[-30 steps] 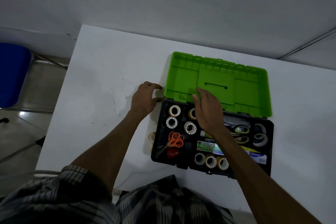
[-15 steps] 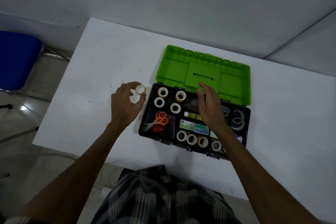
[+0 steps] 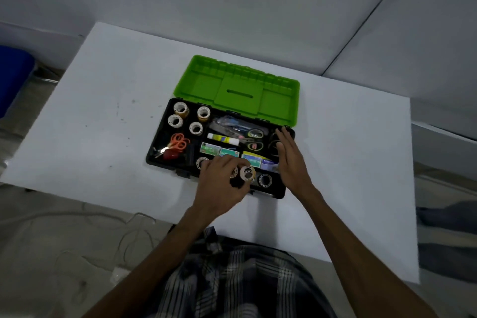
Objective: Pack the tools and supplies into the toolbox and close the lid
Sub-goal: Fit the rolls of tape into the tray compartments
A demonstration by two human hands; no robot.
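Observation:
The black toolbox point(image 3: 154, 152) lies open on the white table point(image 3: 98, 116), its green lid point(image 3: 242, 85) tilted back. Inside are several tape rolls point(image 3: 180, 108), orange scissors point(image 3: 178, 143), a glue stick point(image 3: 223, 138), small boxes point(image 3: 210, 148) and green-handled scissors point(image 3: 254, 134). My left hand point(image 3: 219, 183) is over the front row and pinches a small tape roll point(image 3: 247, 174) at its fingertips. My right hand point(image 3: 290, 160) lies flat with straight fingers over the box's right compartment, covering the dark rolls there.
A blue chair point(image 3: 13, 80) stands left of the table. Cables point(image 3: 103, 224) lie on the floor below the table's near edge. A grey wall rises behind the table. My plaid shirt point(image 3: 232, 279) fills the bottom of the view.
My left hand carried the small tape roll from the table left of the box over to the front row. My right hand slid from the lid hinge to the right compartment.

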